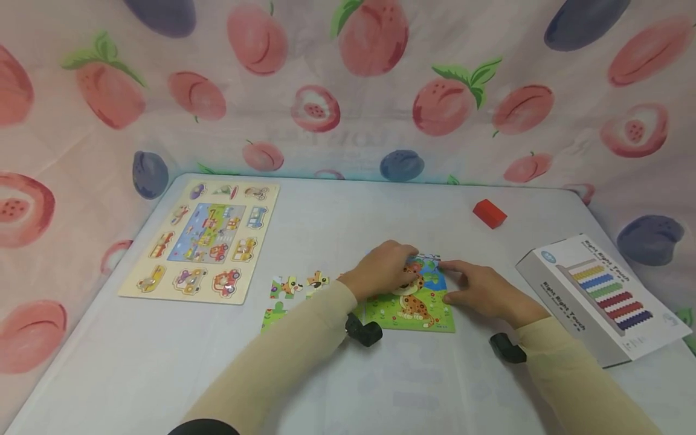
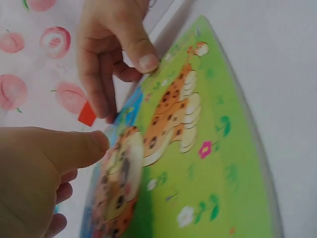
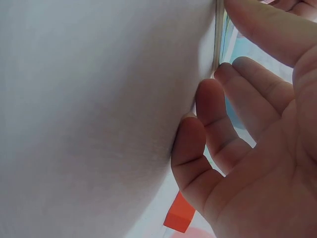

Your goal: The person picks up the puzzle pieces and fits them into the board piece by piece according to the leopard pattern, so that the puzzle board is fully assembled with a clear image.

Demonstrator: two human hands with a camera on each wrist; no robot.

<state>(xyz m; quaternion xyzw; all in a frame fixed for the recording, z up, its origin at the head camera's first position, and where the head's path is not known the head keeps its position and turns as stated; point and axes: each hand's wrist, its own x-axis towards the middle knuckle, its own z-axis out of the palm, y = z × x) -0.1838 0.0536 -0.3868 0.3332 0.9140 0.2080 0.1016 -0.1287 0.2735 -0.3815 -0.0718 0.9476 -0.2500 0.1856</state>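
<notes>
A jigsaw puzzle [image 1: 388, 317] with a spotted cartoon leopard on green grass lies flat on the table. My left hand [image 1: 380, 269] reaches over its upper left part and hides some of the picture. In the left wrist view, the left thumb [image 2: 91, 146] is at the puzzle's blue upper edge; the other fingers are partly hidden. My right hand [image 1: 484, 290] touches the right edge, thumb lower and forefinger near the upper corner. Loose puzzle pieces [image 1: 286, 287] lie to the left, partly covered by the left sleeve.
A wooden vehicle puzzle board [image 1: 250, 241] lies at the back left. At the back right is a red block [image 1: 490, 213]. A white box [image 1: 587, 302] stands to the right, near the right forearm. A peach-print curtain [image 1: 348, 90] hangs behind the table.
</notes>
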